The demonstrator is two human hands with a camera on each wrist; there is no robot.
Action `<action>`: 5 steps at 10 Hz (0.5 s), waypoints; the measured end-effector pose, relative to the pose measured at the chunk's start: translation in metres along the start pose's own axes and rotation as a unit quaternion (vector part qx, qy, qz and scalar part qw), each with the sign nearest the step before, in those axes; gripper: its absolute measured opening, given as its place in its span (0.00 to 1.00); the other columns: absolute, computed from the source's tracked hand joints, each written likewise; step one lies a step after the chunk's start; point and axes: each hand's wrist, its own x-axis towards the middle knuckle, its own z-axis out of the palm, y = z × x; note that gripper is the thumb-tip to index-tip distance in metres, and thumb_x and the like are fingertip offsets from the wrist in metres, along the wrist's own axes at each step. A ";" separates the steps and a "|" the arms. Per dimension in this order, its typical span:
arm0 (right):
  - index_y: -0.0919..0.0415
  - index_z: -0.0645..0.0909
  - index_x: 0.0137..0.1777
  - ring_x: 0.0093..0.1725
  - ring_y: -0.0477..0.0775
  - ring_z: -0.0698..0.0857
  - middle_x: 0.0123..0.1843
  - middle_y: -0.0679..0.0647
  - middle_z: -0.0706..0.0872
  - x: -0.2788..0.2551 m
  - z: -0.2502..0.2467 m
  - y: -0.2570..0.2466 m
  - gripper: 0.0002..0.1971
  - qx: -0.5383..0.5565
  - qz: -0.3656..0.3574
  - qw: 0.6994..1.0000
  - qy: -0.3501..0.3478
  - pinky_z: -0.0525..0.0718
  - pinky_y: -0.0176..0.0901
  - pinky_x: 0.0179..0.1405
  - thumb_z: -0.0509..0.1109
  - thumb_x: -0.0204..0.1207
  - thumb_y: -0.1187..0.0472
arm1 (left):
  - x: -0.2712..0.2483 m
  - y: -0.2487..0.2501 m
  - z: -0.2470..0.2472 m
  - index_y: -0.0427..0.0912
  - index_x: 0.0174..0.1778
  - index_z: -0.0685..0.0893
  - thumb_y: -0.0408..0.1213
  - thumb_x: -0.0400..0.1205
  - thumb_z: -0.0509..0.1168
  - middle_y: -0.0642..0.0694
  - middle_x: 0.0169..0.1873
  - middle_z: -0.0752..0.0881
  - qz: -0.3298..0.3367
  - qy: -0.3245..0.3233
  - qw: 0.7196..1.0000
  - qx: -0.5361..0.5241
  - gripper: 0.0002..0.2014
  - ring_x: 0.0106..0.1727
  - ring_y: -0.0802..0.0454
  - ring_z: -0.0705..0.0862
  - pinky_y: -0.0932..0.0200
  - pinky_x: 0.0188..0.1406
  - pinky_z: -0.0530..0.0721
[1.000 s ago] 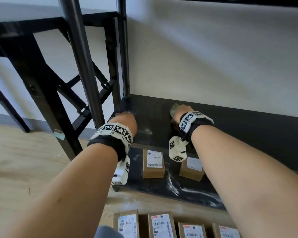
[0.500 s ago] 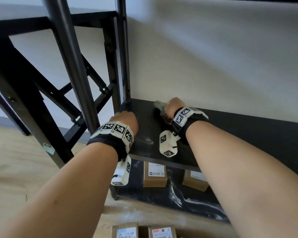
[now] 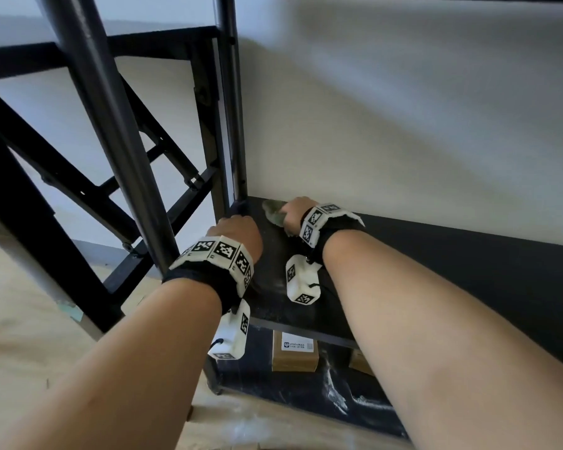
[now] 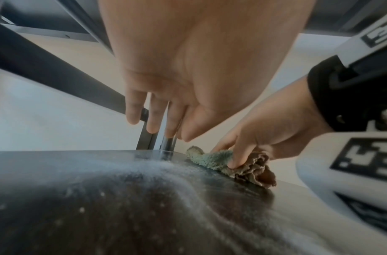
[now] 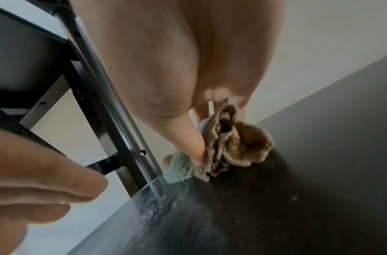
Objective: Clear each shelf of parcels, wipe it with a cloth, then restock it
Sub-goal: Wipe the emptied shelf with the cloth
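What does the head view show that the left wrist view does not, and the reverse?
Only the head view shows the lower shelf with a labelled parcel on it, and both forearms. Only the left wrist view shows the left hand from below, fingers hanging straight above the dusty upper shelf, holding nothing. Both show the right hand gripping the cloth near the back corner post.

The shelf (image 3: 436, 254) is showing a dark, smooth, slightly glossy top streaked with pale dust. The cloth (image 4: 212, 159) is looking fluffy, a pale green and brown terry. The upright post (image 3: 111, 125) is gleaming like painted metal. The parcel (image 3: 294, 355) below is looking like matt brown cardboard with a white paper label.
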 end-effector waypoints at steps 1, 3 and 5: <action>0.57 0.83 0.69 0.63 0.58 0.83 0.67 0.55 0.84 -0.001 -0.007 -0.007 0.19 -0.030 0.007 0.999 -0.019 0.81 0.47 0.64 0.62 0.81 0.55 | -0.005 0.000 -0.001 0.38 0.67 0.77 0.35 0.83 0.55 0.40 0.65 0.79 -0.014 -0.002 1.000 0.005 0.17 0.67 0.41 0.77 0.48 0.65 0.78; 0.65 0.81 0.61 0.63 0.62 0.81 0.57 0.59 0.82 0.018 -0.031 0.023 0.14 -0.003 0.079 0.994 0.081 0.79 0.52 0.62 0.61 0.84 0.57 | -0.008 -0.003 -0.001 0.36 0.67 0.77 0.33 0.83 0.55 0.39 0.66 0.79 -0.030 -0.005 0.999 0.014 0.17 0.68 0.40 0.77 0.47 0.66 0.77; 0.65 0.76 0.72 0.72 0.64 0.75 0.73 0.63 0.77 0.030 -0.020 0.024 0.19 -0.068 0.037 0.996 0.043 0.74 0.51 0.67 0.60 0.84 0.59 | -0.006 -0.004 0.003 0.37 0.67 0.77 0.33 0.84 0.54 0.38 0.65 0.79 -0.057 -0.017 0.998 0.020 0.17 0.66 0.41 0.78 0.48 0.64 0.78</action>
